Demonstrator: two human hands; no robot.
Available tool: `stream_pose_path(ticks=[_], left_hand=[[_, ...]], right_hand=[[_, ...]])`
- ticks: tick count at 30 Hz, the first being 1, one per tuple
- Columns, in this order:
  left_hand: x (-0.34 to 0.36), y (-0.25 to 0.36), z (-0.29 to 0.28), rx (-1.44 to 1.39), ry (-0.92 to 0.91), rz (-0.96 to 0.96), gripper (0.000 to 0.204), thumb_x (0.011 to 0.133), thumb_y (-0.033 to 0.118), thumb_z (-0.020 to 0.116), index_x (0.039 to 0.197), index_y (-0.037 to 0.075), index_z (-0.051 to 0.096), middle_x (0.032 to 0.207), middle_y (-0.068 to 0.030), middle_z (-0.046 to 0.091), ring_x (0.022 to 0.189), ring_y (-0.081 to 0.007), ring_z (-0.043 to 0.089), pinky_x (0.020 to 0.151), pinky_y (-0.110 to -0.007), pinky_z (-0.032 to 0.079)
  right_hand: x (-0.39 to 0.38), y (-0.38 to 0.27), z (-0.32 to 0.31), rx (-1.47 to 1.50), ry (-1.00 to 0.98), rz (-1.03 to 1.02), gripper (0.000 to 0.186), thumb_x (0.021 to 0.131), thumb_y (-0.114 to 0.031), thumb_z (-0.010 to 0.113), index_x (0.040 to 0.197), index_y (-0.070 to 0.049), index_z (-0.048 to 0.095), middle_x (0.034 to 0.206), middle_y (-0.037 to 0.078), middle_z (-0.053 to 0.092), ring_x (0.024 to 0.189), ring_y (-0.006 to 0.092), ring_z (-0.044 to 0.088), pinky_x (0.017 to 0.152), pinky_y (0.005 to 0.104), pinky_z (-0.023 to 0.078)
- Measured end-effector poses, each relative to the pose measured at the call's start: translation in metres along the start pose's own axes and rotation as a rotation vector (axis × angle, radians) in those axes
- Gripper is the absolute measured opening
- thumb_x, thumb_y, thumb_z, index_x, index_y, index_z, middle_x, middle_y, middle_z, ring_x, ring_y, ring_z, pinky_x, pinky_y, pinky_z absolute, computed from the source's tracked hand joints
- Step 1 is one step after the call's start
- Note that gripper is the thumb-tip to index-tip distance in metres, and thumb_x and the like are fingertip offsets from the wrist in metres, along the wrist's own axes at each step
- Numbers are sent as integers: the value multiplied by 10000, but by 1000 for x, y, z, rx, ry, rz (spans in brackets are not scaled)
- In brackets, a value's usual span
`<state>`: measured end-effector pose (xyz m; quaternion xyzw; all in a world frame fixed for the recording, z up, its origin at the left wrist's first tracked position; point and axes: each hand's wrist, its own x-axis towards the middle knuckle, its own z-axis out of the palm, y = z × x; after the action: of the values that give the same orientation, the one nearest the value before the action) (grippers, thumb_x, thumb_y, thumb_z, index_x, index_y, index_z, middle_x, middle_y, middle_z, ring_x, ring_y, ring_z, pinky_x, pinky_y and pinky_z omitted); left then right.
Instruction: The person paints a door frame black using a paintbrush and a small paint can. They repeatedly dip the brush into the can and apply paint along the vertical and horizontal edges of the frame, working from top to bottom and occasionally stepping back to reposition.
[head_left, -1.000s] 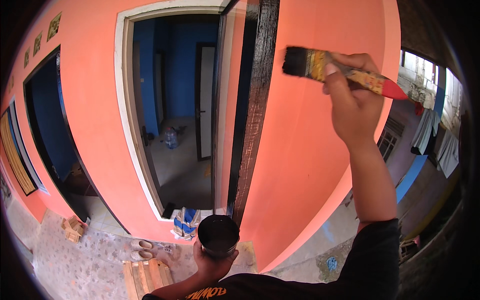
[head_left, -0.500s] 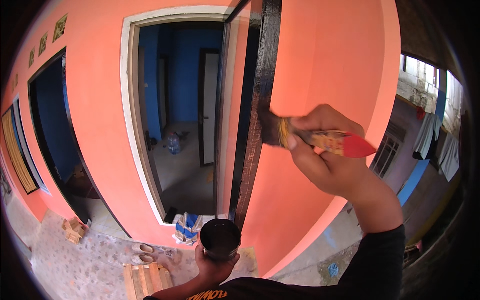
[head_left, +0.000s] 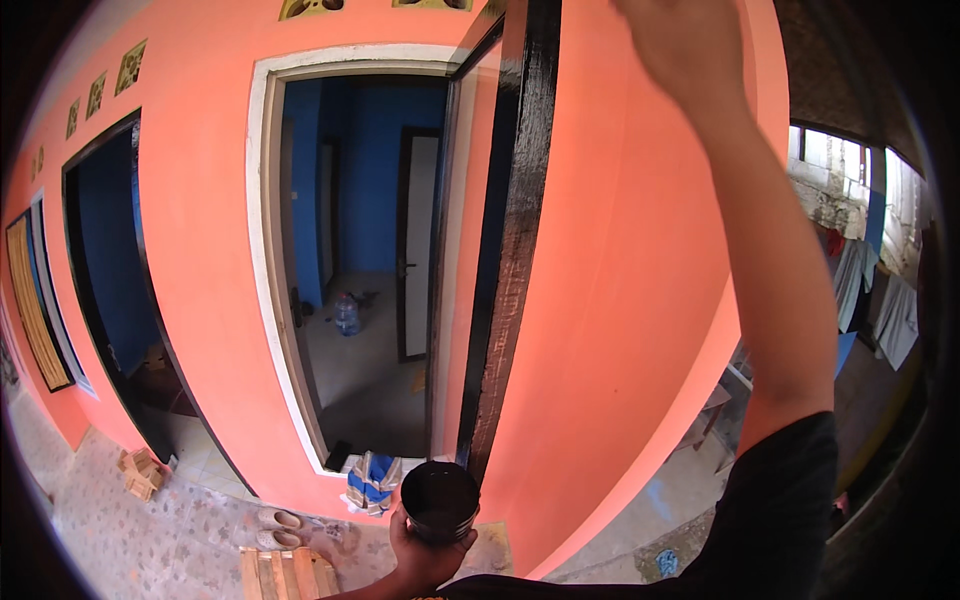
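Observation:
My left hand [head_left: 425, 552] grips a dark round container [head_left: 440, 510] with black contents, held low at the bottom middle. My right arm is raised along the right side, and my right hand [head_left: 680, 55] reaches the top edge, where its fingers are cut off; whatever they hold is out of view. Left of that hand stands the open glazed panel with a dark wooden frame [head_left: 525, 170], streaked with glossy and duller black. It borders an opening with a white surround [head_left: 266, 200], through which a blue room shows.
Salmon walls [head_left: 205, 300], a second dark doorway [head_left: 112, 240] at left. On the paving lie cardboard [head_left: 140, 470], pale shoes [head_left: 280, 530] and wooden slats [head_left: 280, 572]. A blue-striped cloth [head_left: 370, 485] rests on the sill, a water jug [head_left: 347, 315] inside. Laundry [head_left: 890, 320] hangs at right.
My right hand, which held a paintbrush against the dark frame, has risen to the top edge, taking the brush out of sight. The scene sits slightly lower in the picture.

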<state>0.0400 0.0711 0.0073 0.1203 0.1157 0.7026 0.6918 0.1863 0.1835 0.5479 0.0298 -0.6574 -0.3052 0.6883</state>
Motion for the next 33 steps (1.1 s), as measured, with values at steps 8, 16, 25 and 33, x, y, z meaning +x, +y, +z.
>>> stream_pose_path(ticks=[8,16,25,33], left_hand=[[3,-1,-25,-24,-4,12,736,881,686,464,1422,195,549,1404,-67,592,1264,-278,568,948,-493,467],[-1,-1,-26,-46,44,45,697,900,675,453,1401,205,570,1391,-65,605,1230,-289,591,957,-515,478],[-1,-1,-16,-52,6,51,718,896,669,474,1421,186,557,1386,-81,610,1203,-298,615,929,-494,510],[0,0,-31,-51,-5,56,739,893,697,474,1443,208,534,1422,-76,588,1264,-289,581,973,-501,483]], right_hand=[[-147,-93,-63,424,-613,249,140,926,-83,694,878,-18,580,793,98,668,671,172,637,632,300,497],[-20,-22,2,206,-303,391,115,924,-90,628,896,20,642,868,139,708,829,229,699,775,343,531],[1,-3,1,-2,-195,19,171,949,-179,635,890,-21,663,773,79,677,711,170,658,659,349,506],[-101,-72,-51,382,-594,343,108,968,-125,626,938,-22,613,807,26,676,759,95,631,683,296,496]])
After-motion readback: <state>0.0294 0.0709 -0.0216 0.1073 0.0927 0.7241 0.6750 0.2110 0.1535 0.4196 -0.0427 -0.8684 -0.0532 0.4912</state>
